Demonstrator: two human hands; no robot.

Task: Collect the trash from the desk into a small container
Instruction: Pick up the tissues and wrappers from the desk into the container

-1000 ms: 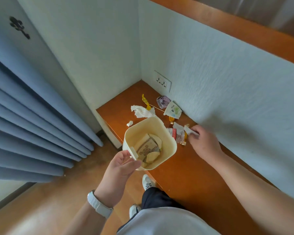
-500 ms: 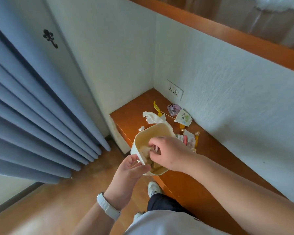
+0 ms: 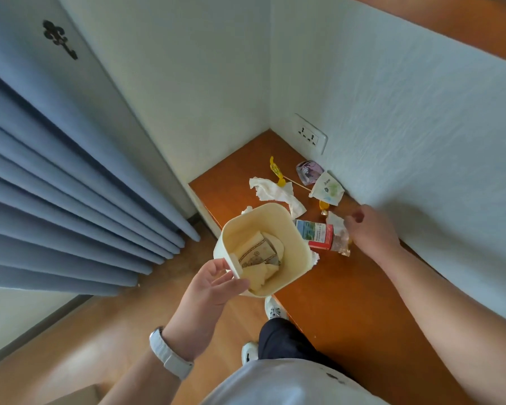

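Note:
My left hand [image 3: 214,287] grips the near rim of a cream square container [image 3: 295,244], held over the front edge of the orange desk [image 3: 348,287]. Folded paper and wrappers lie inside it. My right hand [image 3: 374,232], blurred, hovers over the desk with loosely curled fingers at the edge of a clear crumpled wrapper [image 3: 341,238]; I see nothing in it. A red-and-white packet [image 3: 316,233] lies beside the container. Farther back lie a white tissue [image 3: 275,191], a yellow tag [image 3: 275,171], a purple wrapper [image 3: 307,172] and a white flower-printed sachet [image 3: 327,190].
White walls close the desk at the back and right, with a socket [image 3: 310,137] near the corner. Blue curtain folds [image 3: 56,200] hang on the left above a wooden floor. My shoes [image 3: 272,309] stand by the desk's front edge.
My right hand carried a white wrapper from the desk into the container, left it there, and has moved back to the trash on the desk. The container stays in my left hand.

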